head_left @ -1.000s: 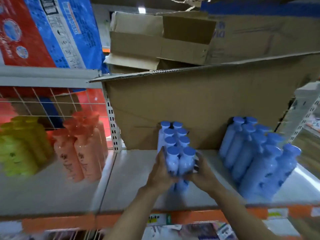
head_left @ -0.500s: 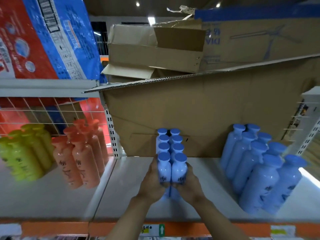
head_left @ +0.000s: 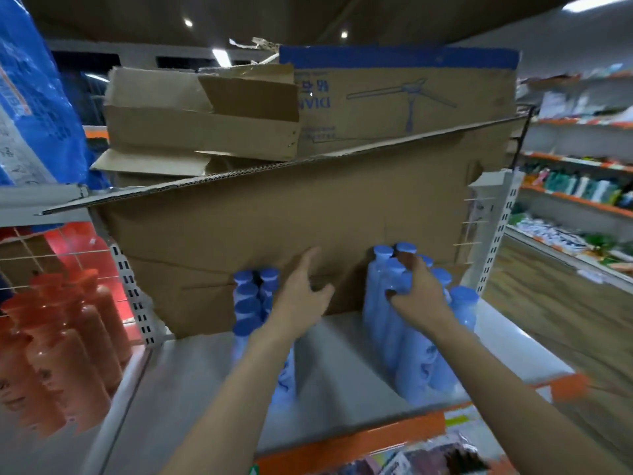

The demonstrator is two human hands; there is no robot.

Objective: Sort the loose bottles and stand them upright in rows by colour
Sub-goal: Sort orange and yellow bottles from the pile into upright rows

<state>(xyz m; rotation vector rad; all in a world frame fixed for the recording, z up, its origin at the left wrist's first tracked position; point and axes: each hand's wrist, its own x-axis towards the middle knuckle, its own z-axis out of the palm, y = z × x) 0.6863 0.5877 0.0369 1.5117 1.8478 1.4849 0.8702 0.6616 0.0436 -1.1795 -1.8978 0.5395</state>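
A double row of upright blue bottles stands mid-shelf, partly hidden by my left forearm. My left hand hovers just right of that row, fingers spread and holding nothing. A second group of blue bottles stands at the shelf's right end, leaning slightly. My right hand curls its fingers round the neck of one bottle near the top of that group. Orange bottles stand upright in rows on the neighbouring shelf bay to the left.
A large cardboard sheet backs the grey shelf; torn boxes sit above it. A perforated white upright divides the bays. An orange price rail runs along the front edge. An aisle with stocked shelves lies right.
Both hands let go of the middle double row. My right hand moved right onto the right-hand blue group, my left hand lifted off and opened. The camera turned right.
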